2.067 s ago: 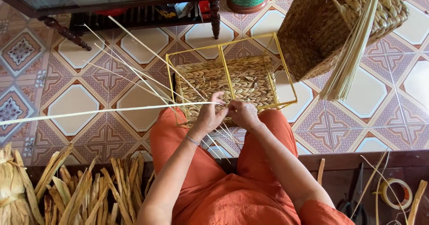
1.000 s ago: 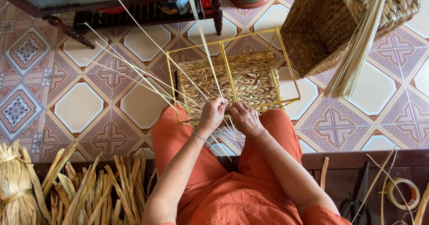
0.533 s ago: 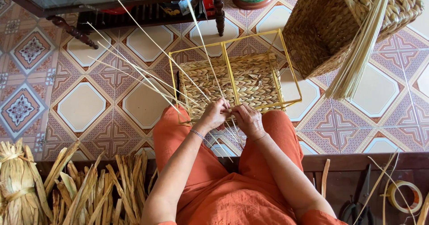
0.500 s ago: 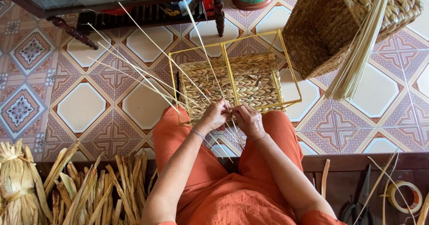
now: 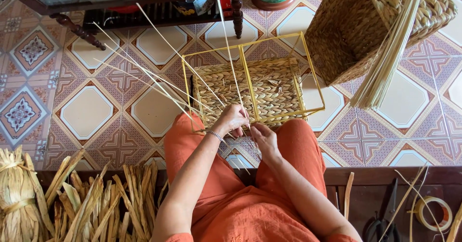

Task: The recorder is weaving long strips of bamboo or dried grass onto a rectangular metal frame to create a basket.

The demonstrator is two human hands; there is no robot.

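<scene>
Both hands meet at the near edge of a half-woven basket [image 5: 250,90] in a yellow wire frame [image 5: 308,69] on the tiled floor; left hand [image 5: 232,119] pinches a pale reed [image 5: 228,44], right hand [image 5: 262,138] presses loose strands. Finished woven basket [image 5: 346,35] nearby holds a straw bundle [image 5: 390,54]. Dried fibre bundles [image 5: 72,203] lie at left.

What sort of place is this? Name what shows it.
Likely a home basket-weaving spot: patterned floor tiles, a half-woven basket on a yellow wire frame under both hands, dried reed bundles, and a finished woven basket.
</scene>
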